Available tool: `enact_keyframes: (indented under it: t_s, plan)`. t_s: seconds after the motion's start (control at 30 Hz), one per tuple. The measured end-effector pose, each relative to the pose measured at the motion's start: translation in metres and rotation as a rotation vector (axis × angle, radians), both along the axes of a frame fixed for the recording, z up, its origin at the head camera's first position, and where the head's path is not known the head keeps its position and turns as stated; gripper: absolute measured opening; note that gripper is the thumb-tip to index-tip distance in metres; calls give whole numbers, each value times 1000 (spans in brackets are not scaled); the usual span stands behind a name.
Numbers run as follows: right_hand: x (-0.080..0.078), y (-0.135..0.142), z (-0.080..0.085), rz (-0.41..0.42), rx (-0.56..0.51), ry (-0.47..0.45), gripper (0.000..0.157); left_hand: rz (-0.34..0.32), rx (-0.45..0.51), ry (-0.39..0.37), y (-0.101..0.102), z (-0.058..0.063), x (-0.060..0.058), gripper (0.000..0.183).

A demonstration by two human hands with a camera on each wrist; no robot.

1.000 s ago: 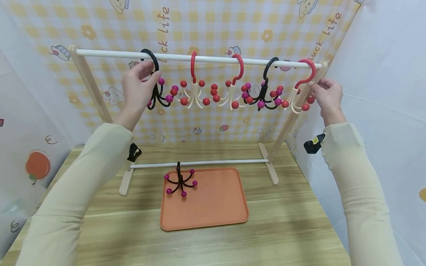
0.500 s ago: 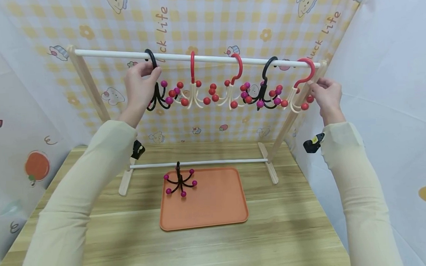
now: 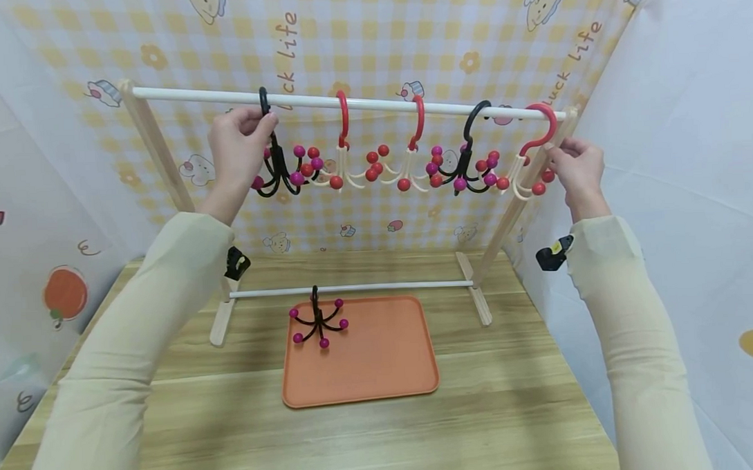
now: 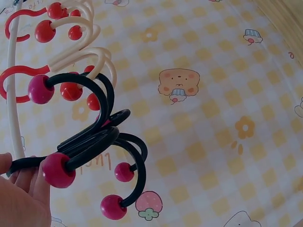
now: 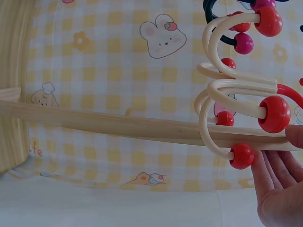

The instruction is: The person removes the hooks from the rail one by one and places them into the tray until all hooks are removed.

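Observation:
My left hand [image 3: 237, 153] pinches the hook of a black claw hanger [image 3: 278, 166] with magenta balls, which hangs near the left of the white rail [image 3: 197, 96]. In the left wrist view its arms [image 4: 94, 142] spread beyond the fingers. My right hand [image 3: 581, 171] grips the rack's wooden right post [image 5: 142, 125] between thumb and fingers, close to the rail's end. Right beside it hangs a cream claw hanger [image 5: 255, 85] with a red hook and red balls. Two more red-hooked hangers [image 3: 343, 163] and another black hanger [image 3: 466, 159] hang between the hands.
An orange tray [image 3: 381, 359] lies on the wooden table [image 3: 495, 411], with one black claw hanger [image 3: 319, 318] with magenta balls at its back left. Behind it runs the rack's lower white bar [image 3: 384, 286]. A checked cloth [image 3: 376, 221] hangs behind the rack.
My left hand has shifted slightly left and up on the hook, and its black hanger has turned. The two middle red-hooked hangers have swung round. My right hand has stayed put.

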State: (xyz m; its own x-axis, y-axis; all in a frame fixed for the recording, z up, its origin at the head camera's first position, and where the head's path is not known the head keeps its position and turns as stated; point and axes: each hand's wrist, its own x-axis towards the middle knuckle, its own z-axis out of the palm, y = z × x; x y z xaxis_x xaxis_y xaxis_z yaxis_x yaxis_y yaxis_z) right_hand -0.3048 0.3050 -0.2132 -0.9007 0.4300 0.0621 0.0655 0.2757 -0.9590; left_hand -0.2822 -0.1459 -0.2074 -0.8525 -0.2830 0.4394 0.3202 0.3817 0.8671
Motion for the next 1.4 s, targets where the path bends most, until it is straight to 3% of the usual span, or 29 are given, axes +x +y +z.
enact_keyframes:
  t_s: [0.23, 0.67, 0.83, 1.0, 1.17, 1.4]
  plan:
    - [0, 1, -1, -1, -11, 1, 61, -36, 69, -17, 0, 3, 1, 30]
    - [0, -2, -2, 2, -13, 12, 59, -103, 205, 32, -8, 11, 3, 24]
    - [-1, -2, -2, 2, -11, 7, 59, -104, 277, 87, -14, 17, 8, 18]
    - [0, -1, -1, -2, -1, 6, 59, -102, 286, 133, -17, 21, 17, 19]
    - [1, 0, -1, -5, -6, 7, 61, -131, 291, 152, -19, 15, 24, 18]
    - [0, 0, -1, -2, -4, 11, 60, -82, 189, 109, -24, -5, 34, 22]
